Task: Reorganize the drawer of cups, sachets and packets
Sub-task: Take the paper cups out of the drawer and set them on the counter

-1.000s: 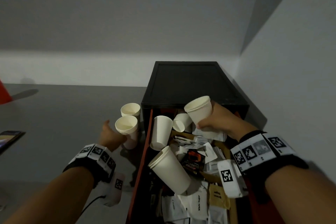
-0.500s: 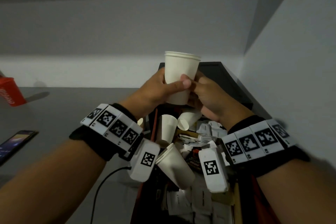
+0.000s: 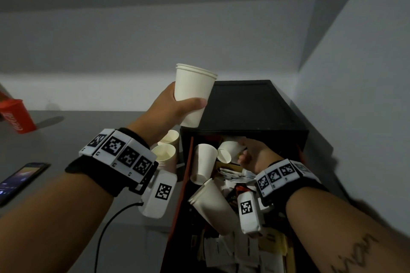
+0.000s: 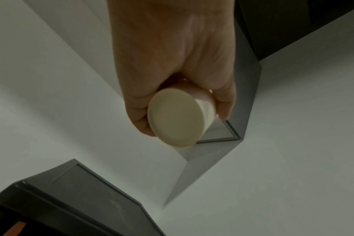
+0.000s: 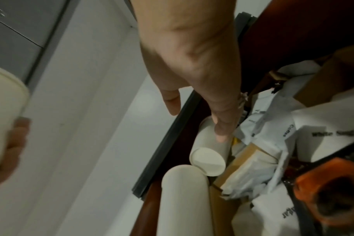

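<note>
Grey counter left of you carries a red Coca-Cola cup (image 3: 18,117) while your left hand (image 3: 168,108) grips stacked paper cups (image 3: 193,93) above the drawer (image 3: 184,184), your right hand (image 5: 192,63) (fingers loosely spread) reaching a fallen cup (image 5: 210,143) beside "Coffee" sachets (image 5: 273,127).

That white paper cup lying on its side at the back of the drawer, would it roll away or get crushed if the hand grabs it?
The paper cup lies on its side among sachets, so it probably shifts more than it rolls. It looks thin-walled and empty: likely very light and easily dented. The right hand reaches with relaxed fingers, which suits it.
</note>
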Demonstrator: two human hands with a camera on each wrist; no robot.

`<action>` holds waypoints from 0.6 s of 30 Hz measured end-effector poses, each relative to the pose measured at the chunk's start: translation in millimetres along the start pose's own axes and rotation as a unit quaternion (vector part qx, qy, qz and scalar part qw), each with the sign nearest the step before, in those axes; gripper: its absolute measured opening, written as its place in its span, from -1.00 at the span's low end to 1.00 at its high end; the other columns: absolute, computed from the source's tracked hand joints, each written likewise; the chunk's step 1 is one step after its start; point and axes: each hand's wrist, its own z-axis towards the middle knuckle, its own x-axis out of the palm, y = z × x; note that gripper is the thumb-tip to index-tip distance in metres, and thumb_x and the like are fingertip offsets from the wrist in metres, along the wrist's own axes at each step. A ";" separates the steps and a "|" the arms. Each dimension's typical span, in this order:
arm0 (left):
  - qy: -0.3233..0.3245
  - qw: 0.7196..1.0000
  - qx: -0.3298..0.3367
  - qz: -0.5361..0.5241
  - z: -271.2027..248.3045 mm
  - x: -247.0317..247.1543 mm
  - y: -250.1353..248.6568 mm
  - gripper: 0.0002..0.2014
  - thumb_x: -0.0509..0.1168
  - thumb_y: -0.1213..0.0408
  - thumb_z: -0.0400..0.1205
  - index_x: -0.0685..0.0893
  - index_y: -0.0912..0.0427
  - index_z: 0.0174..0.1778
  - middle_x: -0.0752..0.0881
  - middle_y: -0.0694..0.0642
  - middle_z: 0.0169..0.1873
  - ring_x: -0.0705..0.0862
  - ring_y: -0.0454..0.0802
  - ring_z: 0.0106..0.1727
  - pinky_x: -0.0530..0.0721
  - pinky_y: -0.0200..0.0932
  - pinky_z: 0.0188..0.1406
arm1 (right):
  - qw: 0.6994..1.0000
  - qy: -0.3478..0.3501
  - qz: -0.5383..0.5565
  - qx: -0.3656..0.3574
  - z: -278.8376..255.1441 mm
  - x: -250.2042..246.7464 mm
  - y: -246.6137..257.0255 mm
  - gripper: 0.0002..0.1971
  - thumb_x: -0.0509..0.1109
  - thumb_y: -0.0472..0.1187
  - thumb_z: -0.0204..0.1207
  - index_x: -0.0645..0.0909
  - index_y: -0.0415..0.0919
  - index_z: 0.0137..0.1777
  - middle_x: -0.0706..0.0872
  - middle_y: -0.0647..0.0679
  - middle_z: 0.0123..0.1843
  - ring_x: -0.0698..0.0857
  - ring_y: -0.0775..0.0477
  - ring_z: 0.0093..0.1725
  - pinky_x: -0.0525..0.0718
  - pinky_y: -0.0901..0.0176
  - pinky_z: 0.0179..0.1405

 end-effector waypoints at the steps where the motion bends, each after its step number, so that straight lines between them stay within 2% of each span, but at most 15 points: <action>1: -0.002 1.000 -0.004 0.004 0.1 -0.1 0.2 -0.26 0.42 -0.13 0.17 0.51 0.08 0.27 0.67 0.22 0.10 0.70 0.15 0.10 0.74 0.05 -0.01 | 1.000 -0.010 -0.016 -0.002 5.4 0.6 -0.4 -0.81 0.33 -0.21 0.56 0.44 -0.24 -0.23 0.40 -0.11 -0.55 0.29 0.04 -0.60 0.31 0.23 -0.55; 3: -0.001 1.000 -0.009 0.007 0.6 0.5 0.5 -0.30 0.42 -0.12 0.16 0.54 0.05 0.22 0.69 0.20 0.07 0.71 0.13 0.07 0.73 0.03 -0.03 | 0.998 -0.018 -0.055 -0.008 14.1 2.6 -0.6 -0.80 0.33 -0.16 0.55 0.43 -0.24 -0.20 0.38 -0.14 -0.44 0.32 0.01 -0.61 0.30 0.20 -0.56; 6: 0.013 1.000 -0.012 0.001 4.5 1.7 3.6 -0.33 0.44 -0.07 0.18 0.57 0.08 0.21 0.71 0.22 0.08 0.72 0.16 0.09 0.72 0.12 0.04 | 0.996 0.014 -0.085 -0.017 22.7 10.8 1.2 -0.84 0.29 -0.16 0.60 0.42 -0.24 -0.09 0.39 -0.17 -0.34 0.43 0.00 -0.79 0.37 0.28 -0.71; 7: 0.018 1.000 -0.013 0.003 6.0 1.9 4.8 -0.33 0.44 -0.07 0.19 0.57 0.08 0.22 0.72 0.21 0.09 0.72 0.14 0.09 0.73 0.12 0.05 | 0.995 0.018 -0.098 -0.022 24.0 12.9 0.2 -0.85 0.28 -0.16 0.61 0.41 -0.22 -0.11 0.38 -0.16 -0.31 0.50 -0.04 -0.71 0.44 0.25 -0.70; 8: 0.023 1.000 -0.014 0.006 7.3 2.3 6.3 -0.33 0.43 -0.08 0.19 0.57 0.06 0.23 0.72 0.19 0.09 0.73 0.12 0.09 0.74 0.11 0.05 | 0.994 0.026 -0.102 -0.023 24.5 14.5 -0.4 -0.84 0.28 -0.16 0.60 0.40 -0.18 -0.16 0.39 -0.12 -0.28 0.53 -0.07 -0.55 0.57 0.15 -0.56; 9: 0.026 1.000 -0.014 0.007 8.8 2.0 8.7 -0.33 0.43 -0.09 0.19 0.57 0.05 0.23 0.72 0.18 0.09 0.73 0.10 0.08 0.75 0.08 0.04 | 0.993 0.037 -0.109 -0.020 23.5 15.7 -1.9 -0.85 0.30 -0.15 0.58 0.40 -0.13 -0.17 0.39 -0.07 -0.24 0.50 -0.05 -0.38 0.67 0.04 -0.27; 10: 0.026 0.999 -0.016 0.008 10.4 1.8 11.2 -0.32 0.43 -0.10 0.18 0.56 0.04 0.23 0.72 0.15 0.08 0.73 0.07 0.07 0.76 0.04 0.02 | 0.993 0.046 -0.110 -0.023 25.1 17.9 -4.7 -0.89 0.31 -0.13 0.57 0.43 -0.11 -0.10 0.40 -0.04 -0.20 0.49 -0.06 -0.25 0.66 -0.07 0.04; 11: 0.025 0.999 -0.019 0.009 11.8 1.2 13.3 -0.33 0.44 -0.10 0.18 0.56 0.01 0.22 0.73 0.12 0.07 0.74 0.03 0.05 0.76 -0.02 -0.03 | 0.992 0.052 -0.115 -0.017 24.8 19.2 -6.8 -0.87 0.30 -0.10 0.58 0.44 -0.11 0.03 0.44 -0.04 -0.14 0.52 -0.11 -0.11 0.58 -0.14 0.26; 12: 0.023 0.999 -0.023 0.009 13.4 0.6 14.9 -0.35 0.45 -0.09 0.18 0.55 -0.01 0.20 0.73 0.09 0.06 0.74 0.00 0.04 0.75 -0.09 -0.07 | 0.990 0.055 -0.127 -0.015 27.4 21.0 -7.8 -0.77 0.29 -0.06 0.61 0.45 -0.12 0.19 0.50 -0.08 -0.05 0.54 -0.17 0.04 0.50 -0.16 0.37; 13: 0.021 0.999 -0.025 0.005 15.0 0.0 16.6 -0.40 0.47 -0.05 0.22 0.55 -0.03 0.19 0.72 0.08 0.05 0.74 -0.01 0.04 0.74 -0.15 -0.11 | 0.988 0.046 -0.145 -0.015 27.2 23.3 -5.9 -0.63 0.28 -0.01 0.61 0.46 -0.20 0.32 0.55 -0.16 0.07 0.55 -0.21 0.18 0.47 -0.15 0.42; 15: 0.018 0.999 -0.027 -0.001 17.7 -1.0 19.4 -0.46 0.45 0.01 0.28 0.54 -0.04 0.18 0.72 0.08 0.07 0.73 0.01 0.07 0.74 -0.18 -0.10 | 0.986 0.030 -0.165 -0.015 24.2 26.8 -3.3 -0.43 0.32 0.09 0.56 0.49 -0.36 0.37 0.58 -0.26 0.15 0.57 -0.30 0.31 0.47 -0.14 0.43; 17: 0.017 1.000 -0.025 -0.004 19.5 -1.8 22.2 -0.36 0.46 -0.05 0.24 0.54 0.01 0.25 0.72 0.09 0.09 0.73 0.01 0.08 0.74 -0.12 -0.03 | 0.985 0.028 -0.170 -0.015 25.6 28.1 -4.8 -0.45 0.34 0.07 0.55 0.49 -0.34 0.38 0.57 -0.27 0.21 0.54 -0.31 0.36 0.48 -0.15 0.42; 18: 0.016 1.000 -0.023 -0.003 20.0 -2.2 23.7 -0.29 0.45 -0.09 0.20 0.53 0.04 0.28 0.72 0.10 0.10 0.73 0.00 0.09 0.75 -0.09 -0.01 | 0.984 0.040 -0.171 -0.030 28.0 28.0 -5.2 -0.53 0.31 0.01 0.58 0.50 -0.28 0.36 0.54 -0.27 0.30 0.50 -0.31 0.40 0.47 -0.16 0.43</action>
